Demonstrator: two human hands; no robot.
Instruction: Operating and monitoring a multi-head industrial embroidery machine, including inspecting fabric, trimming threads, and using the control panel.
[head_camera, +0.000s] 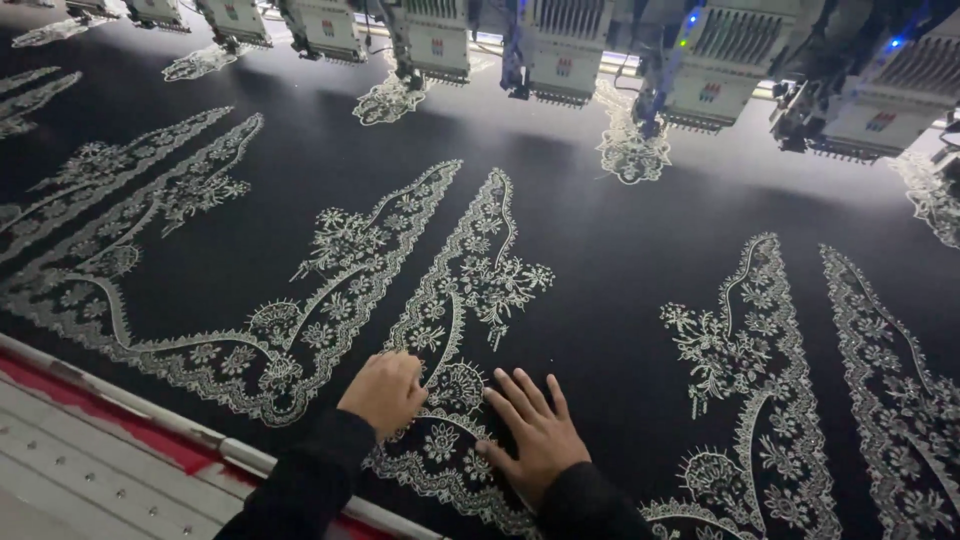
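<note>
A wide black fabric (600, 270) lies stretched flat, stitched with white floral lace-like embroidery (470, 270). My left hand (385, 392) rests on the fabric with its fingers curled under, on the edge of one embroidered motif. My right hand (535, 432) lies flat beside it, fingers spread, pressing on the fabric next to the same motif. Neither hand holds anything. Both arms wear dark sleeves.
A row of embroidery machine heads (560, 45) runs along the far edge, some with blue lights. Similar white motifs (760, 380) repeat to the right and to the left (130, 200). A red and grey metal frame rail (110, 430) borders the near left edge.
</note>
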